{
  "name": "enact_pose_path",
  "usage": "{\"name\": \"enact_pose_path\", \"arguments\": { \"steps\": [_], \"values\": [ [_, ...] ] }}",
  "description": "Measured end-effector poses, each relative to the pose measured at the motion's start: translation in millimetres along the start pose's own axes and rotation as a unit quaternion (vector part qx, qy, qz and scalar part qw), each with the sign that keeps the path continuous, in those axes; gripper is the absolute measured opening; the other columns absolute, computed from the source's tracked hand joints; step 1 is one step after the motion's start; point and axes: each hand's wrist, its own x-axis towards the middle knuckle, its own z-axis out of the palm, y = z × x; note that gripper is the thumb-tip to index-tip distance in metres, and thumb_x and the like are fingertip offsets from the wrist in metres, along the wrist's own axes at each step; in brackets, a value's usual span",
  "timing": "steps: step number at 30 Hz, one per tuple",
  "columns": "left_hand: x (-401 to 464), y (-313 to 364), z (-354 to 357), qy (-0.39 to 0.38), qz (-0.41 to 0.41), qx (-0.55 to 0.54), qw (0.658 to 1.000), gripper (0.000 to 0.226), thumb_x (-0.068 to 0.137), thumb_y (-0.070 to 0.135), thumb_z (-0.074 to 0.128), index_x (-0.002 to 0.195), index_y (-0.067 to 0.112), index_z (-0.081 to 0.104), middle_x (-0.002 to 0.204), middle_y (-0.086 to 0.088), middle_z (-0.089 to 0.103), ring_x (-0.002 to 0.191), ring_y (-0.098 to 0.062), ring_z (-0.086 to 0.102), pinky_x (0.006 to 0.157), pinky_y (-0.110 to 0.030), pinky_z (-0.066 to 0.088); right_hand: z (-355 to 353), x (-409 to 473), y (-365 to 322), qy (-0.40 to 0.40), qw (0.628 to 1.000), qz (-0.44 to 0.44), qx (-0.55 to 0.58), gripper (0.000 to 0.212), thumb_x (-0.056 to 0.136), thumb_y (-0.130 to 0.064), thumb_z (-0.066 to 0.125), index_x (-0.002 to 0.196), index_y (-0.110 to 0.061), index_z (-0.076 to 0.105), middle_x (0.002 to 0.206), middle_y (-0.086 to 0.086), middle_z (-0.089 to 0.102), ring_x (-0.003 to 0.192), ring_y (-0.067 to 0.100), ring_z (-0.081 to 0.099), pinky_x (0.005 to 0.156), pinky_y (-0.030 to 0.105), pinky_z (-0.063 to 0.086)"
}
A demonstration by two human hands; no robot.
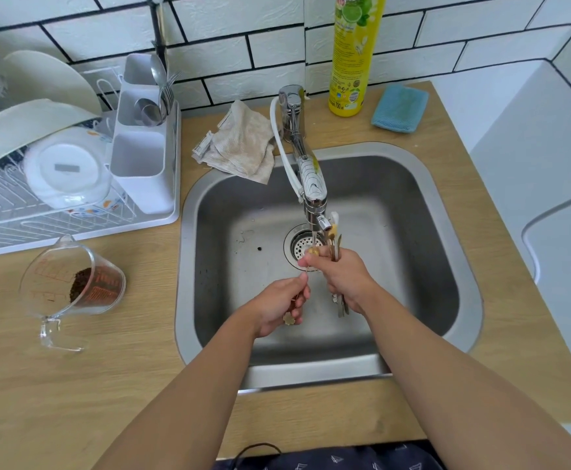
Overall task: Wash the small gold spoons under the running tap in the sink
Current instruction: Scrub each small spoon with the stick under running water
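White brick-pattern tiles back a wooden worktop with a steel sink set into it; both forearms reach in over the near rim. Left hand has fingers curled, thumb and forefinger pinching the thin handle of one gold spoon, whose decorative end pokes out below the palm while the stem runs up toward the other hand. Right hand grips a bundle of spoons, fingers wrapped round the stems, bowls sticking up past the knuckles and handle ends showing below the wrist; its fingertips also touch the bowl end of the single spoon, right where the thin stream of water falls. Tap spout sits just above and behind both hands, drain directly beneath the stream. Judgement on handling: these spoons look light, stiff and very slender, and wet metal will be slippery, so a loose one could easily slide from the bundle into the basin; best held mid-stem in a firm pinch, leaving the bowl free for rubbing, with the bundle clamped in a full fist. No fragility expected, though thin handles might bend under hard twisting. Further out: crumpled cloth draped over the sink's far-left corner, yellow detergent bottle and blue sponge behind, dish rack with plates and a cutlery caddy to the left, and a tipped measuring jug holding something dark and granular on the worktop.
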Motion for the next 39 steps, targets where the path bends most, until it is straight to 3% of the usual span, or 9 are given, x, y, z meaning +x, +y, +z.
{"name": "enact_pose_path", "arguments": {
  "steps": [4,7,11,17,21,25,28,34,39],
  "values": [
    [14.4,5.7,9.7,0.092,0.105,0.005,0.99,0.021,0.103,0.025,0.053,0.102,0.014,0.071,0.073,0.001,0.057,0.057,-0.008,0.051,0.055,-0.019,0.046,-5.5,3.2,-6.6,0.118,0.99,-0.045,0.055,0.019,0.094,-0.034,0.073,0.077,-0.033,0.081,0.065,-0.019,0.07,0.041,-0.003,0.05,0.042,0.008,0.036],
    [30.9,27.3,19.2,0.126,0.149,0.067,0.978,0.018,0.098,0.03,0.062,0.097,0.018,0.075,0.073,0.005,0.068,0.063,-0.006,0.057,0.06,-0.018,0.047,-14.2,6.4,-7.9,0.186,0.975,-0.045,0.11,0.022,0.098,-0.035,0.069,0.082,-0.027,0.082,0.053,-0.007,0.05,0.039,0.005,0.03,0.039,0.019,0.027],
    [48.2,53.9,29.8,0.139,0.197,0.179,0.954,0.021,0.095,0.033,0.066,0.09,0.014,0.075,0.07,0.005,0.07,0.069,-0.014,0.064,0.073,-0.033,0.054,-14.5,5.7,-9.7,0.168,0.972,-0.02,0.166,0.025,0.098,-0.034,0.069,0.084,-0.019,0.082,0.048,-0.004,0.029,0.04,0.009,0.018,0.038,0.023,0.019],
    [37.1,32.3,-0.7,0.114,0.175,0.303,0.93,0.024,0.097,0.034,0.06,0.076,0.026,0.067,0.059,0.015,0.061,0.057,0.001,0.053,0.064,-0.021,0.042,-15.6,5.4,-14.3,0.185,0.961,-0.026,0.204,0.035,0.098,-0.027,0.07,0.065,-0.034,0.08,0.083,0.02,0.06,0.037,0.006,0.019,0.038,0.022,0.017],
    [34.3,30.6,-3.5,0.11,0.167,0.343,0.918,0.024,0.101,0.033,0.054,0.082,0.024,0.066,0.069,0.01,0.063,0.063,-0.002,0.055,0.064,-0.022,0.043,-4.6,4.9,-9.1,0.154,0.975,-0.005,0.162,0.029,0.096,-0.031,0.072,0.068,-0.03,0.081,0.049,-0.003,0.039,0.039,0.009,0.019,0.037,0.022,0.02],
    [42.1,50.8,19.6,0.11,0.18,0.334,0.919,0.028,0.104,0.033,0.044,0.083,0.023,0.061,0.068,0.007,0.059,0.058,0.001,0.056,0.062,-0.014,0.042,-8.5,6.2,-7.6,0.156,0.973,-0.008,0.17,0.026,0.094,-0.03,0.074,0.07,-0.03,0.081,0.048,-0.005,0.043,0.038,0.008,0.021,0.039,0.024,0.021],
    [37.8,41.0,8.3,0.094,0.16,0.296,0.937,0.029,0.105,0.028,0.044,0.085,0.018,0.063,0.072,0.003,0.057,0.066,-0.012,0.054,0.07,-0.026,0.046,-22.4,11.3,-8.3,0.208,0.942,-0.017,0.262,0.018,0.095,-0.024,0.073,0.078,-0.019,0.071,0.082,0.012,0.075,0.034,0.005,0.019,0.035,0.019,0.019],
    [36.4,37.9,11.5,0.035,0.091,-0.103,0.99,0.015,0.102,0.007,0.052,0.113,0.005,0.062,0.087,-0.003,0.073,0.068,-0.01,0.067,0.068,-0.021,0.057,-24.1,14.3,-5.0,0.232,0.932,-0.018,0.279,0.013,0.098,-0.024,0.071,0.093,-0.016,0.062,0.101,0.003,0.081,0.033,0.003,0.021,0.034,0.018,0.021],
    [34.8,38.1,27.5,0.068,0.055,-0.044,0.995,0.025,0.103,0.028,0.053,0.097,0.007,0.065,0.06,0.002,0.06,0.041,-0.008,0.047,0.045,-0.02,0.043,-33.1,15.7,-2.2,0.255,0.921,-0.022,0.292,0.014,0.099,-0.025,0.07,0.089,-0.02,0.062,0.102,0.002,0.081,0.033,0.004,0.019,0.034,0.018,0.02]
  ]
}}
